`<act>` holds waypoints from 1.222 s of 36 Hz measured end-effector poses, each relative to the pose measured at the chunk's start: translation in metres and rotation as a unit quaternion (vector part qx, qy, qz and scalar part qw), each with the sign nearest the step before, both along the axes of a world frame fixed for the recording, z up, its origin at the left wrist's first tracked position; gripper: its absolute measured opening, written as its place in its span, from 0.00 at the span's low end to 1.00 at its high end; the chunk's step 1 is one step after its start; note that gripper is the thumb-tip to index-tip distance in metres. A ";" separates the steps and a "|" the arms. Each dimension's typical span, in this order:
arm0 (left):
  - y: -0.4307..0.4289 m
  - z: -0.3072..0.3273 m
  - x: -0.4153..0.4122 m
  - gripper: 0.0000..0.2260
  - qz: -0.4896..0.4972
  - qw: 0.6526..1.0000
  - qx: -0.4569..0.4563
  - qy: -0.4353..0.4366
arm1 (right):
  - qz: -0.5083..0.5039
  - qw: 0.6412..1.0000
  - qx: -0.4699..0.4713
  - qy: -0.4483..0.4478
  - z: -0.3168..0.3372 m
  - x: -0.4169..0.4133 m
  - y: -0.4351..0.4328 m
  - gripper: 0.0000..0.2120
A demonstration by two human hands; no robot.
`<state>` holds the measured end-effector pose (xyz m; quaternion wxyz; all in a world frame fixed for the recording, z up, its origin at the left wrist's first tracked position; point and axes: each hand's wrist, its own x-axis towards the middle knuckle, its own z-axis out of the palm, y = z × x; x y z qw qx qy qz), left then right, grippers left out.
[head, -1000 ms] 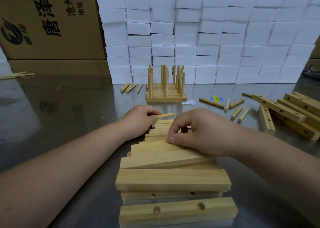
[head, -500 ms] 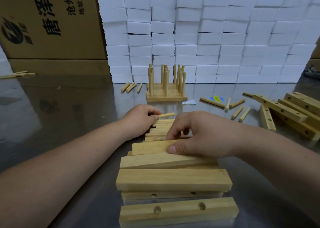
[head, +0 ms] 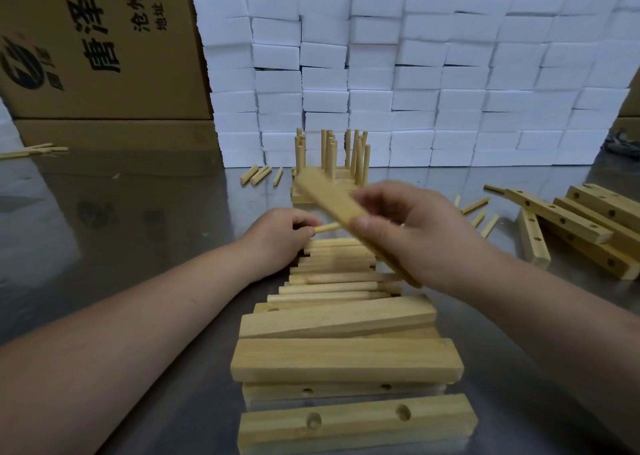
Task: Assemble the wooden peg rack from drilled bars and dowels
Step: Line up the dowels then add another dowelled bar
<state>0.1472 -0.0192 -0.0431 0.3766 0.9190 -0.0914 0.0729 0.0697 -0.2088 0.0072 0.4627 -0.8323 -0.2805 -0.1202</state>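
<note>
My right hand (head: 412, 233) grips a wooden bar (head: 329, 200), lifted off the pile and tilted up to the left, blurred with motion. My left hand (head: 277, 236) rests on the table and pinches a short dowel (head: 327, 227) that points right. Under both hands lies a row of dowels (head: 332, 274), and nearer to me a pile of drilled bars (head: 346, 361). Behind the hands stands an assembled peg rack (head: 329, 174) with several upright dowels.
More drilled bars (head: 588, 226) lie heaped at the right, with loose dowels (head: 481, 212) beside them and others (head: 258, 174) left of the rack. A wall of white foam blocks (head: 415, 73) and cardboard boxes (head: 97, 39) close off the back of the metal table (head: 121, 229).
My right hand has picked one bar off the pile and raised it, swinging it up to the left. My left hand has stayed put with its dowel.
</note>
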 end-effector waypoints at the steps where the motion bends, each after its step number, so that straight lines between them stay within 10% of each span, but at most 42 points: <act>1: 0.000 -0.001 0.001 0.07 0.006 1.000 -0.009 -0.010 | -0.016 0.998 0.057 0.014 0.000 0.003 -0.002 0.07; 13: -0.002 0.002 -0.006 0.11 -0.007 0.994 -0.084 -0.072 | -0.028 0.832 0.406 0.376 -0.018 0.035 -0.028 0.19; 44: -0.005 0.002 -0.016 0.12 -0.059 0.973 -0.019 -0.221 | 0.013 0.932 0.220 0.287 -0.036 0.035 -0.024 0.17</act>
